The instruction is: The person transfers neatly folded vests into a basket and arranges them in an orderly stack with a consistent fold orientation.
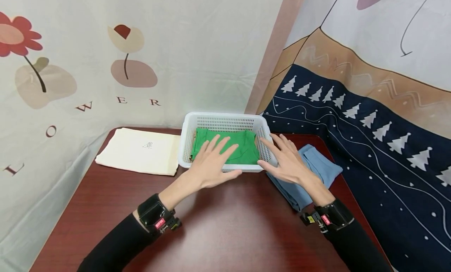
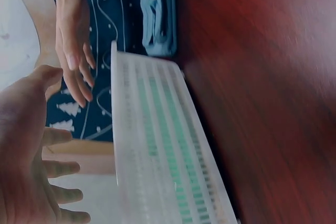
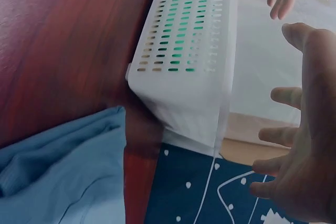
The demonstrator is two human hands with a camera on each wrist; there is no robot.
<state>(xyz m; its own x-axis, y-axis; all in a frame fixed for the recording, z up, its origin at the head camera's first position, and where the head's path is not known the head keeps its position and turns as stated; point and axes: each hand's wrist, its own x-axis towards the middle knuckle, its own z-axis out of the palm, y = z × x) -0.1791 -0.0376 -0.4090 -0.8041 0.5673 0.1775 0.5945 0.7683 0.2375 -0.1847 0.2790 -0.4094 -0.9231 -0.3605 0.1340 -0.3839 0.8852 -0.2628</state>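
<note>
A white plastic basket (image 1: 225,116) with slotted walls stands at the back middle of the table. Inside it lies a folded green cloth (image 1: 244,146). My left hand (image 1: 211,164) is over the basket's front left part, fingers straight and spread, holding nothing. Over the right front corner is my right hand (image 1: 287,162), likewise spread and holding nothing. Both wrist views show the palms above the rim, apart from the basket wall (image 2: 157,182). Folded blue fabric (image 1: 322,166) lies on the table, partly hidden below my right hand and forearm.
A flat cream-coloured folded cloth (image 1: 135,150) with a small dark print lies left of the basket. The dark red wooden table (image 1: 225,229) has printed curtains (image 1: 197,68) hanging behind it and along its right side.
</note>
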